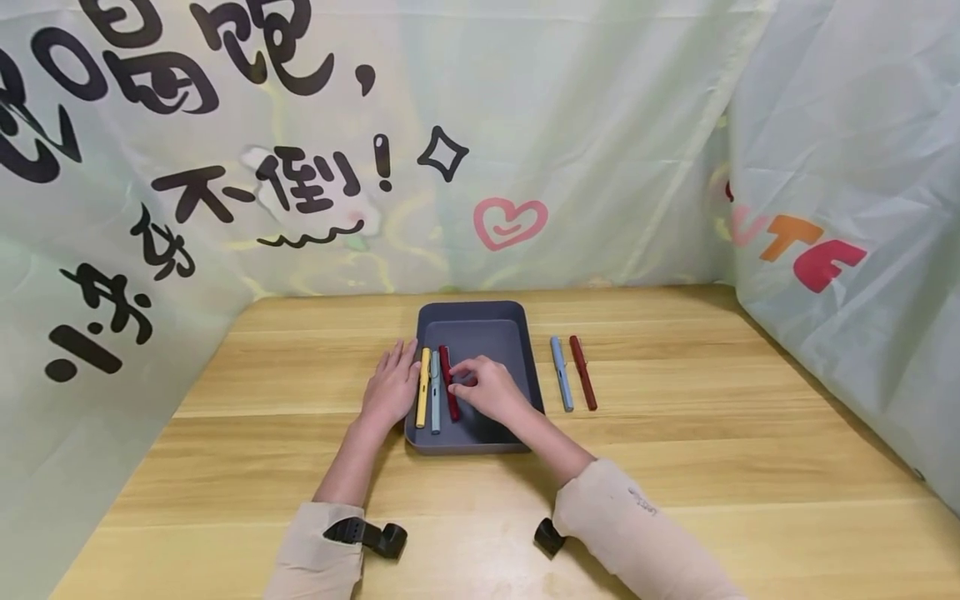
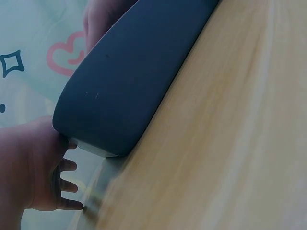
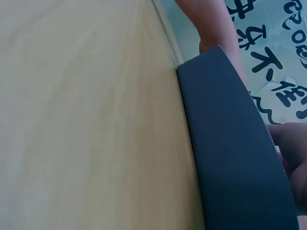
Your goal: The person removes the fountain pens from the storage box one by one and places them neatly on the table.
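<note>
A dark grey tray point(image 1: 483, 333) stands on the table with three capped pens along its left side. The yellow pen point(image 1: 423, 390) lies nearest the left wall, then a grey-blue pen point(image 1: 435, 396), then a dark red pen point(image 1: 449, 385) at a slight slant. My right hand point(image 1: 491, 390) reaches over the tray's right wall, thumb and forefinger pinching the dark red pen near its middle. My left hand point(image 1: 390, 387) rests with fairly straight fingers against the outside of the left wall. In the wrist views, the tray's walls hide the pens.
Right of the tray, a light blue pen point(image 1: 562, 375) and another dark red pen point(image 1: 583, 373) lie side by side on the wooden table point(image 1: 675, 433). Printed cloth point(image 1: 600, 150) hangs behind the table and along both sides.
</note>
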Tool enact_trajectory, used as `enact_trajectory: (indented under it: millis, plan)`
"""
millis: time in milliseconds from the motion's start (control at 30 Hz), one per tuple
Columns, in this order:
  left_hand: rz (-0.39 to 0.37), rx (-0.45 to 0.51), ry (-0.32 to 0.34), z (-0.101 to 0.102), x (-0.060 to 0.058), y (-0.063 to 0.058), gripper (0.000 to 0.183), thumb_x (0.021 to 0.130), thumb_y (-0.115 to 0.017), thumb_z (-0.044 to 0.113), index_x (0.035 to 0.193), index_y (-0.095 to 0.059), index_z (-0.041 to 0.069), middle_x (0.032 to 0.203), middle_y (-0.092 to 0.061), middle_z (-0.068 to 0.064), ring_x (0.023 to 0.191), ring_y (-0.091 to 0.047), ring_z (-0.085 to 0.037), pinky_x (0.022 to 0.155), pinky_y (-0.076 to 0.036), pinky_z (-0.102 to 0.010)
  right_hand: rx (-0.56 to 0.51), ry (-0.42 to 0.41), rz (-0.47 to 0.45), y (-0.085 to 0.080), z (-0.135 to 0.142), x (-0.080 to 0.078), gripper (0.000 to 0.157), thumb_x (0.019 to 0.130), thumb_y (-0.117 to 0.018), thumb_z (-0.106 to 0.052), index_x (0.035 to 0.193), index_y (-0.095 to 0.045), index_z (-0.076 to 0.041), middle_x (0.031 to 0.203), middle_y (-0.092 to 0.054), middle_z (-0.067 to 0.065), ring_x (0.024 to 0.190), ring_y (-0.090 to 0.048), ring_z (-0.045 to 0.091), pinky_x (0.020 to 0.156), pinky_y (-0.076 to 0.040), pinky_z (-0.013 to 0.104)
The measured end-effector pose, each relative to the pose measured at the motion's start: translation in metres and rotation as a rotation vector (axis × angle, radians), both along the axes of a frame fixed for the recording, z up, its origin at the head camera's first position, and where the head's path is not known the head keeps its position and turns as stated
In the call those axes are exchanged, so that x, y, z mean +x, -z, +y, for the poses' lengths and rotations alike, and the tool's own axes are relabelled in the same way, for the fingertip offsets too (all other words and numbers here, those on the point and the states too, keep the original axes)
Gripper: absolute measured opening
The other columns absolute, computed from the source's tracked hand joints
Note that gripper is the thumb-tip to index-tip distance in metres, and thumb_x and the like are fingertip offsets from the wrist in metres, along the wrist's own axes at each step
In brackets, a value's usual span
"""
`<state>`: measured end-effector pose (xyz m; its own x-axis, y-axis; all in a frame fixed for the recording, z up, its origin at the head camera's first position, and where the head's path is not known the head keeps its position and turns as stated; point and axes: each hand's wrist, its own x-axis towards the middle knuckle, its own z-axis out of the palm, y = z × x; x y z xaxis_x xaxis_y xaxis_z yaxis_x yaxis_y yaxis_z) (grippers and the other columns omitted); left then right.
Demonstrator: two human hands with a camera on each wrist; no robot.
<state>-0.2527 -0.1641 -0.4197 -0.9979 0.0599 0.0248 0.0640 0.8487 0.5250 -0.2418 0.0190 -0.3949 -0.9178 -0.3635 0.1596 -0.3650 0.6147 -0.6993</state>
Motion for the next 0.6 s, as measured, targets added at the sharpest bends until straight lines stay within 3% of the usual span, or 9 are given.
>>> enact_trajectory:
  millis: [367,600]
  plan:
    - [-0.009,-0.001,0.007,0.003,-0.001,0.0,0.049,0.101,-0.026,0.029,0.148,-0.018,0.016,0.151,-0.012,-0.013,0.134,-0.01,-0.039,0.101,-0.019,-0.06,-0.008,0.062,-0.071,0.017,-0.001,-0.006,0.02,0.082,-0.07,-0.018,0.1,-0.07,-0.009,0.096,-0.06,0.004,0.073,-0.054,0.014,0.058,-0.046,0.024]
    - [-0.006,-0.002,-0.002,0.001,-0.001,0.0,0.049,0.101,-0.027,0.029,0.148,-0.018,0.016,0.151,-0.012,-0.014,0.134,-0.011,-0.04,0.1,-0.02,-0.061,0.011,0.051,-0.043,0.02,-0.004,-0.006,0.025,0.081,-0.071,-0.024,0.101,-0.07,-0.008,0.094,-0.059,0.004,0.072,-0.053,0.014,0.062,-0.046,0.025]
